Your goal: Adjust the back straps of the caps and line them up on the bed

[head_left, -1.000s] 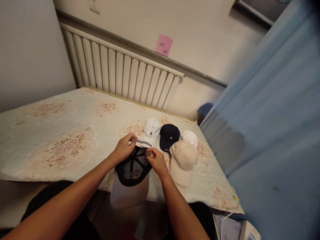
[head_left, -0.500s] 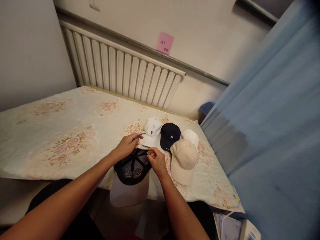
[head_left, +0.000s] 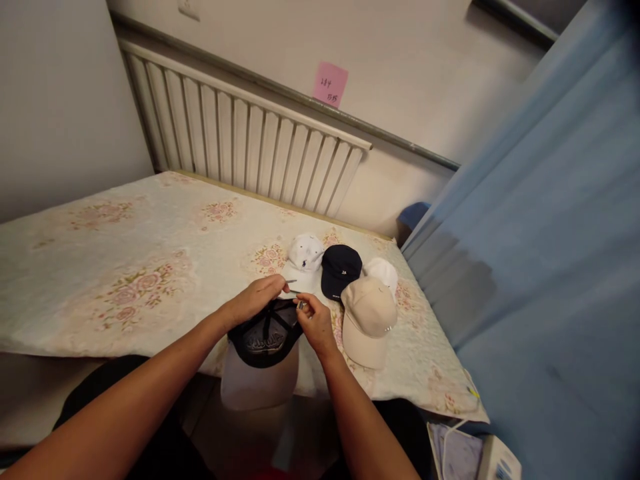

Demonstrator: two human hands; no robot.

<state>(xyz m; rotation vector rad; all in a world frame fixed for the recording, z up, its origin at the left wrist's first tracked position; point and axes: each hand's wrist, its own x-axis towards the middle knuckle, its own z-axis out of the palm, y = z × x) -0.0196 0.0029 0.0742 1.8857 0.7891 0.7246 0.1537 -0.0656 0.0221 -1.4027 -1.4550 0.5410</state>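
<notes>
A baseball cap (head_left: 263, 387), dark inside with embroidery showing from the back and a greyish brim, is turned with its opening up at the bed's front edge. My left hand (head_left: 257, 298) is closed at its back rim, pinching a thin strap whose tip shows beyond the fingers. My right hand (head_left: 316, 323) pinches the cap's other back end, with a small metal buckle (head_left: 301, 305) at the fingertips. Just beyond my hands lies a white cap (head_left: 305, 253) with a small dark logo. A navy cap (head_left: 341, 270) sits beside it, and a beige cap (head_left: 369, 313) partly covers another white cap (head_left: 383, 272).
The caps rest on a bed with a floral cover (head_left: 125, 253). Behind it stand a radiator (head_left: 245, 140) and a wall bearing a pink note (head_left: 330, 85). A blue curtain (head_left: 540, 267) hangs on the right. A white box (head_left: 500, 460) stands low at the right.
My left hand has moved right, closer to my right hand, and the strap tip has come nearer the buckle. My right hand and the cap have hardly moved.
</notes>
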